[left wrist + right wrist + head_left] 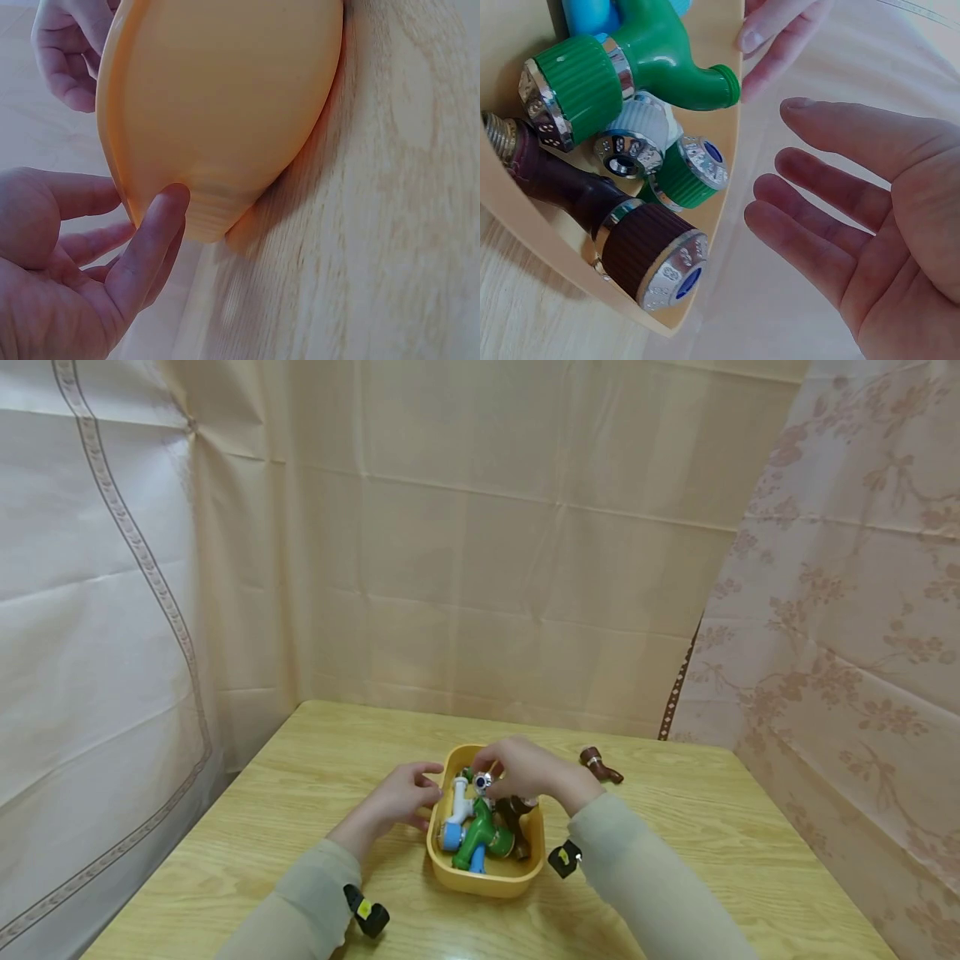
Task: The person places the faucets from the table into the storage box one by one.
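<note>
Several plastic taps lie jumbled in a yellow plastic basin (487,887) on the table. Among them are a green tap (477,839), a white tap (461,802) with a blue knob, and a dark brown tap (646,255) with a silver cap. My left hand (399,797) is at the basin's left side, its fingers spread at the rim and outer wall; whether they all touch is unclear. Over the basin's far part is my right hand (525,770). The right wrist view shows its fingers loosely bent with nothing between them, apart from the taps.
Another brown tap (598,765) lies on the wooden table (675,827), right of the basin and farther back. Cloth curtains (510,543) hang behind the table and on both sides. A black strap device (564,858) is on each wrist.
</note>
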A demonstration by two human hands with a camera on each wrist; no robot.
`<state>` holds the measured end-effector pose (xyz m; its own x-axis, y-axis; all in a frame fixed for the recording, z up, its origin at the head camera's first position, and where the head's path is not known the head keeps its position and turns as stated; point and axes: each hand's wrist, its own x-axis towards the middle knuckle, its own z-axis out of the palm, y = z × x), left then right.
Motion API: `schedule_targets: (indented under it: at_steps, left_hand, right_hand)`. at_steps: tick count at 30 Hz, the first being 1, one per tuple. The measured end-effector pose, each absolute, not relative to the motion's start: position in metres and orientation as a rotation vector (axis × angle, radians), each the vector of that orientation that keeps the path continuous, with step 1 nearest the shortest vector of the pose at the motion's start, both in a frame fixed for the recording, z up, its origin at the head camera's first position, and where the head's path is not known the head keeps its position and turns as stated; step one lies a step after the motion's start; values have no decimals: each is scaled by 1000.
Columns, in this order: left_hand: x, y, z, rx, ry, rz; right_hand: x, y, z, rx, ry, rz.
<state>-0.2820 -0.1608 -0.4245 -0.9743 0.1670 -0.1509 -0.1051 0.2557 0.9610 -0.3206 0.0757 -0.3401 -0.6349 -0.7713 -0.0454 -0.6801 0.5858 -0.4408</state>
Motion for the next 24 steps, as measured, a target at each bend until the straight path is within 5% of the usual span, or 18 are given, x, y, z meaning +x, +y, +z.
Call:
schedule_targets:
  at_steps: [24]
  left_hand:
    - [-283, -160, -426, 60, 2315, 1784]
  right_hand:
    - [-328, 103, -317, -1279, 2761, -747]
